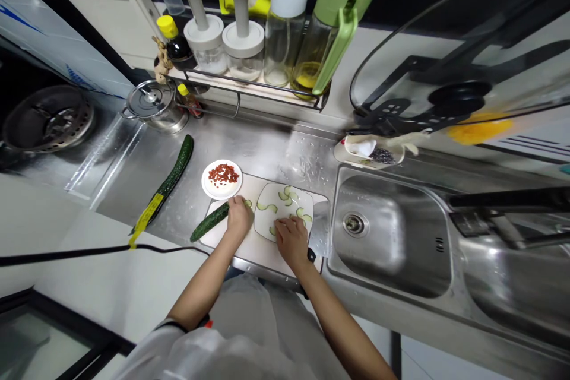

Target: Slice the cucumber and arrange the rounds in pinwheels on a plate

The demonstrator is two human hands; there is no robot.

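My left hand point(239, 218) is closed over the cut end of a dark green cucumber point(209, 223), which lies slanted on a pale cutting board point(267, 250). A bit of pale green cut flesh shows just past its fingers. Over the near edge of a white square plate point(263, 195), my right hand point(291, 242) bends with its fingers together, their tips at a thin cucumber slice point(272, 230). More curved slices point(287, 195) lie in small groups on that plate. Beside my right wrist, a black knife handle point(311, 255) shows partly; the blade is mostly hidden.
A small white plate of red berries point(223, 174) stands behind my left hand. Farther left lie a whole cucumber point(176, 172) with a yellow label and a lidded steel pot point(155, 108). A sink point(392, 231) is on the right. Above, a rack point(249, 88) carries jars and bottles.
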